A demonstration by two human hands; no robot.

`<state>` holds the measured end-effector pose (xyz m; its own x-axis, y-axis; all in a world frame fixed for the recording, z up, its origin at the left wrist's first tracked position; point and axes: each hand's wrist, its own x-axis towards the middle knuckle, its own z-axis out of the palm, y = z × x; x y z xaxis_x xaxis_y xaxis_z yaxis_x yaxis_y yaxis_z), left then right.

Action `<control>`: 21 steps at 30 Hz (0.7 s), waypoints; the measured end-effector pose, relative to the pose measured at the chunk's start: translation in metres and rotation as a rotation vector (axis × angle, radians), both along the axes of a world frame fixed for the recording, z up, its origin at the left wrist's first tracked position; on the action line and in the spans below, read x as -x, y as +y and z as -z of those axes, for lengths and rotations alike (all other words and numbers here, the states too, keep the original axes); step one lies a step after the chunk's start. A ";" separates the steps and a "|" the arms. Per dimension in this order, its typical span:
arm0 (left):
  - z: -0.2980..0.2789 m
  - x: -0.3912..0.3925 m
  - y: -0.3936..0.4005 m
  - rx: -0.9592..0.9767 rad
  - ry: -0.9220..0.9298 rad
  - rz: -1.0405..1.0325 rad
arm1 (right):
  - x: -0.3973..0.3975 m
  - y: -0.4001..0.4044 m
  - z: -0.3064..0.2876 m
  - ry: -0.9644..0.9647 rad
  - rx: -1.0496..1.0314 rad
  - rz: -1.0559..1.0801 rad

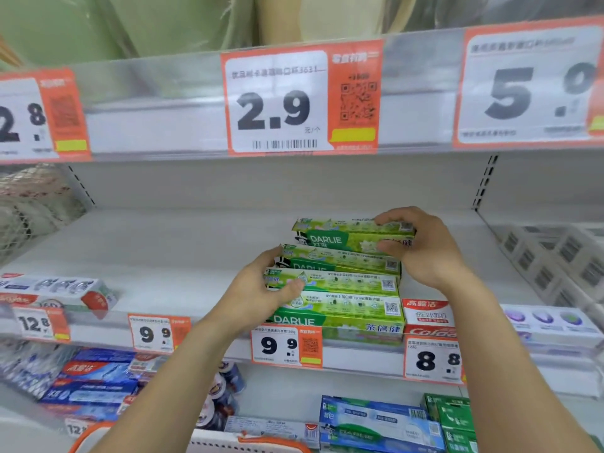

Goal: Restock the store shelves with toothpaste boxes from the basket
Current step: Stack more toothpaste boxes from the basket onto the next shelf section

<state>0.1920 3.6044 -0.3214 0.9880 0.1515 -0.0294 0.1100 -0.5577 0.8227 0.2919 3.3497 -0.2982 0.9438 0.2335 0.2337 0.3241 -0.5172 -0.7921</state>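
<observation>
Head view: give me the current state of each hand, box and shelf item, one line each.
Top green box: gripped by right hand, at the stack's top.
Second green box: stacked, unheld.
Third green box: left hand grips its end.
Bottom green box: lying on shelf.
Red-and-white box: lying beside the stack.

Both bare forearms reach up and forward, converging toward the middle. The left hand (261, 286) is turned palm inward, its fingers curled in a grip and the thumb pressed forward. The right hand (421, 246) is higher, fingers arched above and thumb below in a pinch.
</observation>
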 end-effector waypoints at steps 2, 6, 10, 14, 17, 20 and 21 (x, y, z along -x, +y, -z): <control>0.001 0.001 0.001 0.018 -0.003 -0.010 | -0.005 0.000 0.003 0.021 0.031 -0.030; 0.002 0.001 0.004 0.050 0.002 -0.016 | -0.011 -0.005 0.013 0.124 0.072 -0.089; 0.004 0.000 0.004 0.064 -0.002 -0.023 | -0.010 -0.008 0.017 0.184 0.170 -0.144; 0.006 0.000 0.004 0.075 -0.007 -0.033 | -0.006 -0.007 0.015 0.185 0.274 -0.144; 0.007 -0.001 0.004 0.095 -0.003 -0.034 | -0.004 -0.007 0.011 0.196 0.300 -0.160; 0.005 -0.003 0.002 0.137 0.018 -0.042 | -0.005 -0.005 0.008 0.252 0.284 -0.203; 0.005 -0.003 0.002 0.152 0.020 -0.042 | -0.006 -0.004 0.007 0.267 0.277 -0.213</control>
<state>0.1950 3.6068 -0.3261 0.9799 0.1847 -0.0748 0.1477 -0.4212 0.8948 0.2975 3.3456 -0.3055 0.8869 0.4486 -0.1102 0.2492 -0.6654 -0.7036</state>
